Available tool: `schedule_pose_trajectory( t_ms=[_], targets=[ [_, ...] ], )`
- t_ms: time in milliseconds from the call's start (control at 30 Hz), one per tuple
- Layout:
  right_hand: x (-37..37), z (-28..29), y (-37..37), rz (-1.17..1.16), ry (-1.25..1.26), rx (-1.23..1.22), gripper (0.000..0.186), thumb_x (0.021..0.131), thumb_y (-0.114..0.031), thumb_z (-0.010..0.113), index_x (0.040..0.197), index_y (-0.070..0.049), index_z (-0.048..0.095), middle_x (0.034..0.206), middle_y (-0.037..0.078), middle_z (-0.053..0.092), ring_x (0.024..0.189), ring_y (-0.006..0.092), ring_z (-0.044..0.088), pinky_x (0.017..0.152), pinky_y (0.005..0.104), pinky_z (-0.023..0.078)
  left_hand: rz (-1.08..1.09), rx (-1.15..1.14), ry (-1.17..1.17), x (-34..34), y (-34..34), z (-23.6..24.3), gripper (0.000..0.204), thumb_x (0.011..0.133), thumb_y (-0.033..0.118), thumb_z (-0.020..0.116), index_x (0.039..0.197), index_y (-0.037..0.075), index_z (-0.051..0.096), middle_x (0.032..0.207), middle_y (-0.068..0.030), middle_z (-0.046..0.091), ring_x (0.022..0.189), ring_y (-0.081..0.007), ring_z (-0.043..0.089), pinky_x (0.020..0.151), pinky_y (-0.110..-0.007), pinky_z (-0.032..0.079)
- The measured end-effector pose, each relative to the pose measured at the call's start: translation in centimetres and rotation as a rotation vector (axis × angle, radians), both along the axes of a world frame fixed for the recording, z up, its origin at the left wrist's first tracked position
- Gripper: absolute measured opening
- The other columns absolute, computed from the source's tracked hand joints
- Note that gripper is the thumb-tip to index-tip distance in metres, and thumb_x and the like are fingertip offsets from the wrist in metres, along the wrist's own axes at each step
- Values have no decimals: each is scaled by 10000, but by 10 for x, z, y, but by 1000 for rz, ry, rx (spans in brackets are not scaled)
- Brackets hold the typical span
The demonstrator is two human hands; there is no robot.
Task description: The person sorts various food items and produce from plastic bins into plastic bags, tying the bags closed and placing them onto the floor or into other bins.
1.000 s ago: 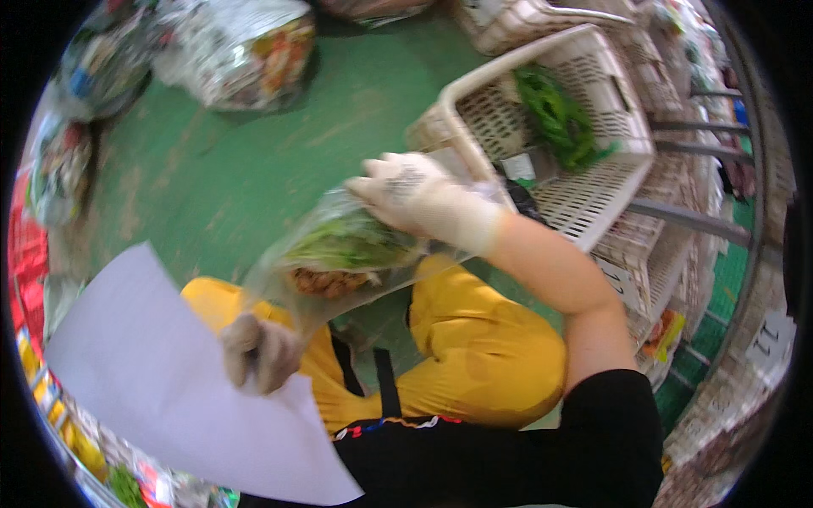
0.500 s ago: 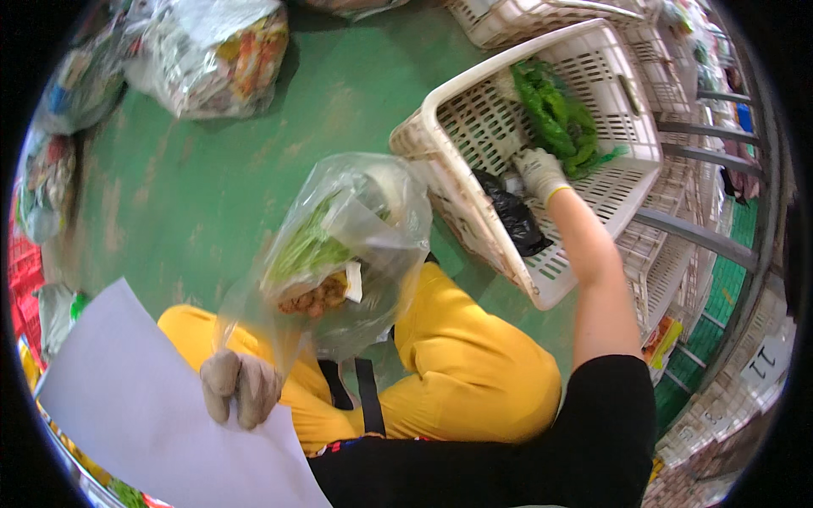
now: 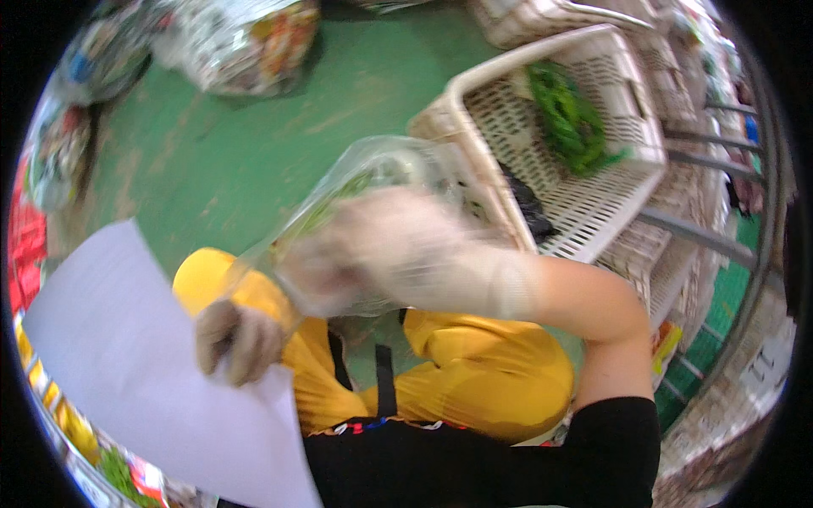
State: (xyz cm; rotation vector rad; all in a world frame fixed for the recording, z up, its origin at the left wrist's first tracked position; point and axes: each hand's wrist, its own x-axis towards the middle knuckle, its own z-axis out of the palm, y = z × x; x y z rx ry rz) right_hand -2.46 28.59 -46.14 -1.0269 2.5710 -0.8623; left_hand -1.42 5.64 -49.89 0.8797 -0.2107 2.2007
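Observation:
My left hand (image 3: 240, 340), in a dingy glove, is closed on a white paper sheet (image 3: 157, 356) and the gathered end of a clear plastic bag (image 3: 347, 175) at the lower left. Leafy greens show faintly inside the bag. My right hand (image 3: 373, 250), in a white glove, is smeared by motion across the middle of the bag, hiding much of it; whether it holds anything is unclear. Right of the bag stands a white perforated crate (image 3: 618, 203) with a green bag (image 3: 566, 118) and a black bag (image 3: 527, 203) inside.
Filled plastic bags (image 3: 237, 42) lie on the green floor (image 3: 212, 144) along the top and left. More white crates (image 3: 559, 17) are stacked behind and right, beside metal bars (image 3: 703, 233). Red crates (image 3: 25, 237) and mixed packages (image 3: 76, 423) edge the left.
Half a second ago my right hand was reaching inside the white crate; it has swung down and left over the clear bag. My left hand and paper sit slightly higher in view.

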Motion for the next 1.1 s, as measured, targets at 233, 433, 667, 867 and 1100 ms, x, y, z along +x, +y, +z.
schedule_pose_trajectory(
  t_ms=[233, 433, 667, 867, 1100],
  targets=[
    [-1, -57, 108, -575, 184, 131, 455, 718, -178, 612, 1096, 38, 475, 1117, 235, 516, 961, 334, 544, 843, 392, 451, 373, -414, -439, 36, -23, 14, 180, 927, 80, 375, 778, 96, 475, 653, -9, 572, 329, -63, 371, 300, -193, 252],
    [81, -212, 251, -685, -572, 715, 889, 723, -362, 617, 1401, -24, 152, 1293, 291, 400, 1114, 373, 491, 979, 379, 375, 248, -280, -406, 27, -5, 10, 220, 923, 46, 370, 711, 88, 414, 756, 25, 545, 329, -72, 366, 279, -204, 257],
    [22, -36, 224, -1037, -505, 721, 352, 755, -173, 642, 1041, 23, 585, 924, 176, 626, 831, 243, 608, 736, 384, 467, 218, -297, -352, 45, -20, -6, 138, 959, 79, 322, 830, 74, 274, 479, -4, 296, 301, -97, 299, 280, -226, 262],
    [27, 65, 133, -710, -677, -146, 394, 762, -145, 673, 1137, -52, 598, 1218, 113, 553, 1139, 244, 509, 990, 358, 377, -6, -168, -189, 27, -23, -13, 111, 954, 74, 327, 868, 84, 257, 481, -28, 339, 315, -107, 302, 292, -230, 258],
    [32, -124, -28, -540, -892, -14, 440, 853, -361, 573, 1083, 15, 572, 1062, 207, 596, 1047, 343, 532, 927, 398, 395, -70, -67, -140, 19, -16, -22, 71, 906, 141, 474, 849, 118, 438, 634, -141, 573, 415, -188, 522, 364, -259, 410]
  ],
)
